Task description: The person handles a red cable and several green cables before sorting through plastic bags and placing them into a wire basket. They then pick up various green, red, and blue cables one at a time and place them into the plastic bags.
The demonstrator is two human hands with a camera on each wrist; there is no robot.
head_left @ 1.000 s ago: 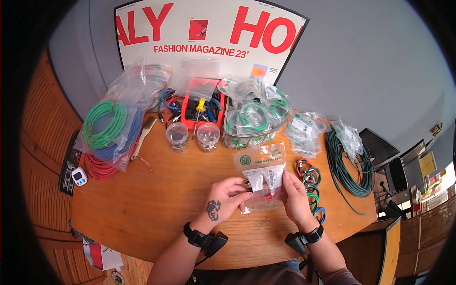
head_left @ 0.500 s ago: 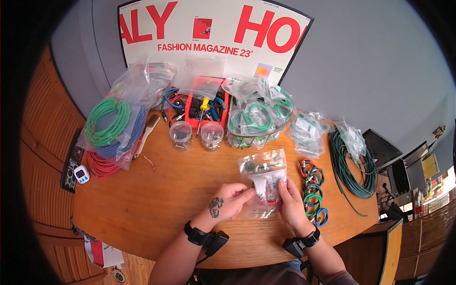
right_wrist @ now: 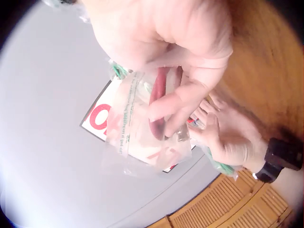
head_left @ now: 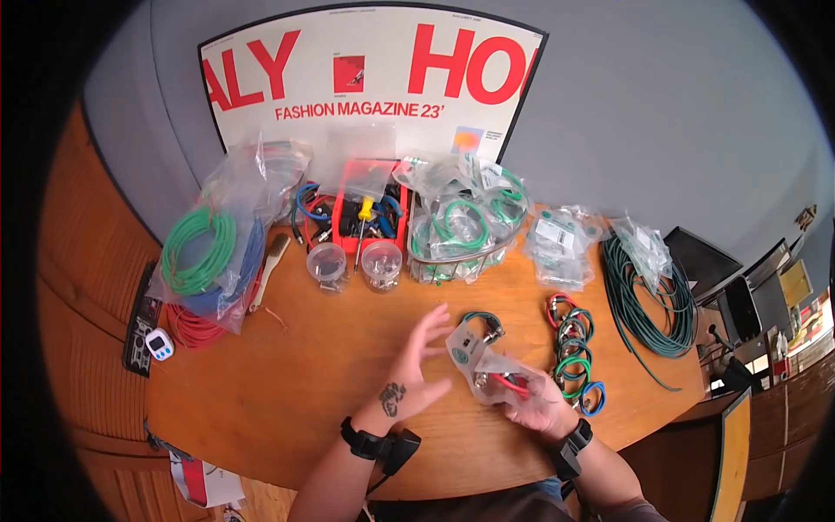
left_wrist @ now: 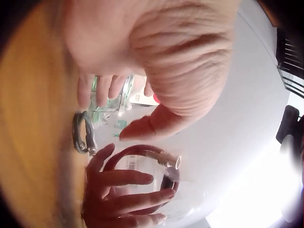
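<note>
My right hand (head_left: 541, 409) grips a clear plastic bag (head_left: 470, 361) with a coiled red cable (head_left: 509, 383) inside. In the right wrist view, its fingers curl over the red cable (right_wrist: 159, 128) and the printed bag (right_wrist: 126, 114). A metal connector (left_wrist: 168, 160) on the red coil shows in the left wrist view. Just left of the bag, my left hand (head_left: 417, 374) is raised with its fingers spread and nothing in it. A short dark green cable (head_left: 477, 317) with metal connectors lies coiled on the table right behind the bag.
Several small coiled cables (head_left: 574, 352) form a column at the right, beside a large dark green coil (head_left: 648, 304). Along the back stand two clear cups (head_left: 327, 265), a red bin (head_left: 400, 235) and a wire basket (head_left: 448, 271). Bagged green cable (head_left: 196, 248) lies at the left.
My left hand has let go of the bag and opened. My right hand has tilted the bag down and toward itself. The dark green cable now shows on the table behind it.
</note>
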